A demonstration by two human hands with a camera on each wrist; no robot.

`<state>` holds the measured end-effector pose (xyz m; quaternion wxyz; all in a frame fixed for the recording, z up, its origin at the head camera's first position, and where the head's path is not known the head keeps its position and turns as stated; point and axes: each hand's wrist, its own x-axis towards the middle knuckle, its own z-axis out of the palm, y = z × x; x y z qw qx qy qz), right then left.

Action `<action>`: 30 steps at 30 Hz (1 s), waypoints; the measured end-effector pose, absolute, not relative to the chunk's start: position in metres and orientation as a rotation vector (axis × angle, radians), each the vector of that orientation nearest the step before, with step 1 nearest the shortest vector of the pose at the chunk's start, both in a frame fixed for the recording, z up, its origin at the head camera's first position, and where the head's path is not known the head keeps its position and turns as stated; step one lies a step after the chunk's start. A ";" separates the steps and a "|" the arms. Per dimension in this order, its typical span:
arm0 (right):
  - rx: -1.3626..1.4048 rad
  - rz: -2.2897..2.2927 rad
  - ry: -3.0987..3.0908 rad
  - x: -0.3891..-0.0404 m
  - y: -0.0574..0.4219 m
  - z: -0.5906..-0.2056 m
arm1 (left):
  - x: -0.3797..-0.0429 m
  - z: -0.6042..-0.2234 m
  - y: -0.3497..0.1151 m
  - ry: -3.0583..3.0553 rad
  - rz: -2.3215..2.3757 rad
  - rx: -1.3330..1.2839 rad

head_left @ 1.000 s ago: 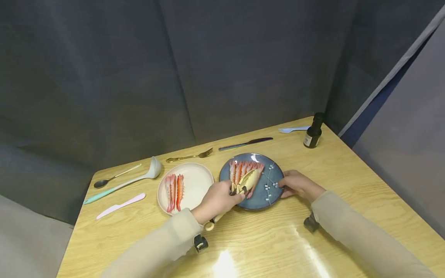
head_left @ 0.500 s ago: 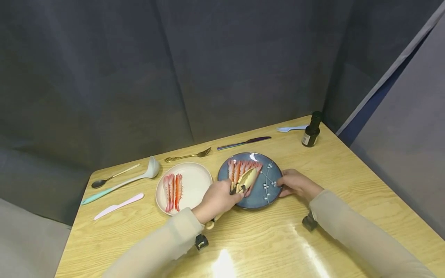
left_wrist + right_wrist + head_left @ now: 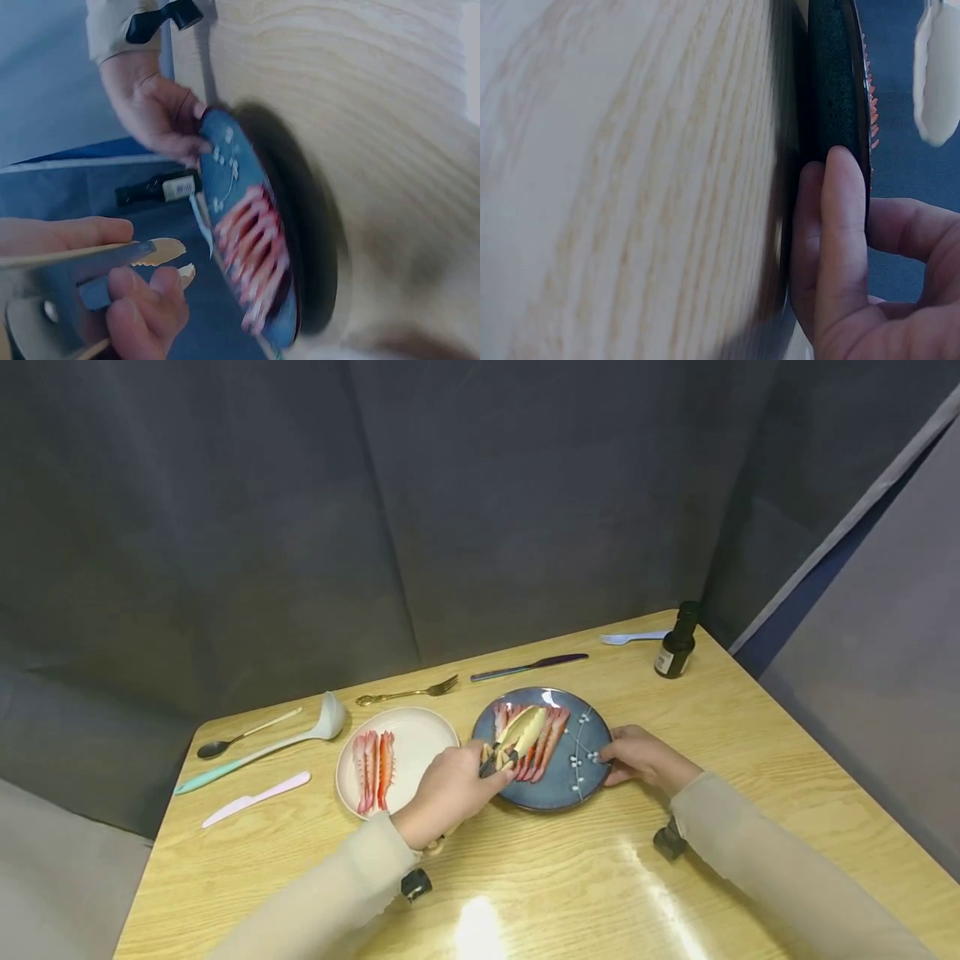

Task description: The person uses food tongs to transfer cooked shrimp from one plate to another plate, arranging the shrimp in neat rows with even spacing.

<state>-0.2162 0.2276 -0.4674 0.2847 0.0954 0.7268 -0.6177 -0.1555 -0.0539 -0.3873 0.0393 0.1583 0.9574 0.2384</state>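
Observation:
My left hand (image 3: pixel 453 783) grips tongs (image 3: pixel 528 727) with cream-coloured tips. In the head view the tips lie over the shrimp (image 3: pixel 553 743) lined up on a blue plate (image 3: pixel 558 795); the left wrist view shows the tong tips (image 3: pixel 166 251) slightly apart, with nothing seen between them. At the plate's right rim, my right hand (image 3: pixel 637 756) pinches the edge, thumb above and fingers (image 3: pixel 844 217) beneath, as the right wrist view shows. Left of it stands a cream plate (image 3: pixel 420 747) carrying several more shrimp (image 3: pixel 386 768). Part of the tongs' handles is hidden by my left hand.
Behind the plates lie a gold fork (image 3: pixel 420 692), a dark knife (image 3: pixel 532 667) and a light blue fork (image 3: pixel 633 637) beside a dark bottle (image 3: pixel 677 643). To the left are a ladle (image 3: pixel 300 739), a black spoon (image 3: pixel 217 747) and a pink knife (image 3: pixel 258 797).
My left hand has drawn the tongs a little to the left, uncovering the shrimp at the right of the row. The right hand keeps its hold on the blue plate.

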 end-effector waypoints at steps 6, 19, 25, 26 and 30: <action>0.233 -1.668 1.936 -0.216 0.227 -0.466 | -0.143 -0.361 -0.102 3.032 0.683 0.352; 0.237 -1.652 1.958 -0.216 0.232 -0.466 | -0.111 -0.367 -0.187 3.099 0.369 0.097; 0.235 -1.631 1.968 -0.218 0.229 -0.468 | -0.099 -0.392 -0.196 3.106 0.240 0.114; 0.230 -1.629 1.968 -0.218 0.229 -0.468 | -0.097 -0.395 -0.197 3.107 0.215 0.121; 0.230 -1.633 1.967 -0.218 0.226 -0.469 | -0.092 -0.402 -0.199 3.110 0.134 0.121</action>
